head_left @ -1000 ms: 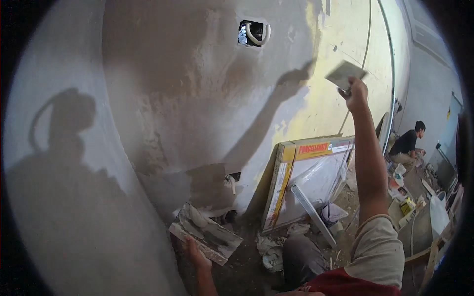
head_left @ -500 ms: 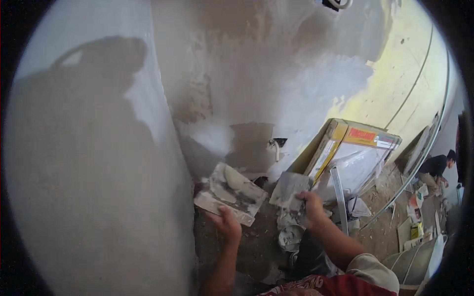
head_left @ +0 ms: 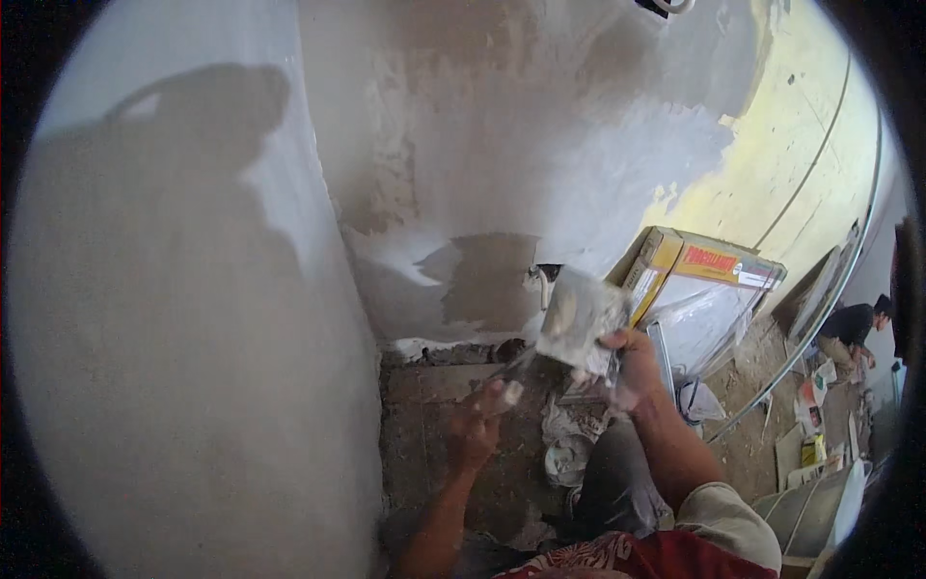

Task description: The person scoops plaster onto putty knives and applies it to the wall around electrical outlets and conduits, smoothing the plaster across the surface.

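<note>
My right hand (head_left: pixel 637 367) grips a broad putty knife (head_left: pixel 582 311), its blade raised and turned toward me, with pale compound smeared on its face. Just to the left, my left hand (head_left: pixel 477 425) is closed around a second plaster-smeared blade (head_left: pixel 524 366). That blade is tilted nearly edge-on and blurred by motion, close to the lower corner of the putty knife; whether they touch I cannot tell. Behind the tools stands the patchily plastered wall (head_left: pixel 463 154), with a cable hole (head_left: pixel 540 280) low down. A compound-smeared bucket (head_left: pixel 567 458) sits on the floor below my hands.
A flat yellow-edged package (head_left: pixel 699 309) in plastic leans on the wall at right, with a metal profile (head_left: pixel 664 362) beside it. A plastered side wall (head_left: pixel 212 367) rises close on my left. Farther right, a person (head_left: pixel 849 328) crouches near scattered debris (head_left: pixel 810 415).
My left hand has turned its wide blade from face-up to nearly edge-on and moved right. My right hand has lifted the putty knife, and the two tools have come together.
</note>
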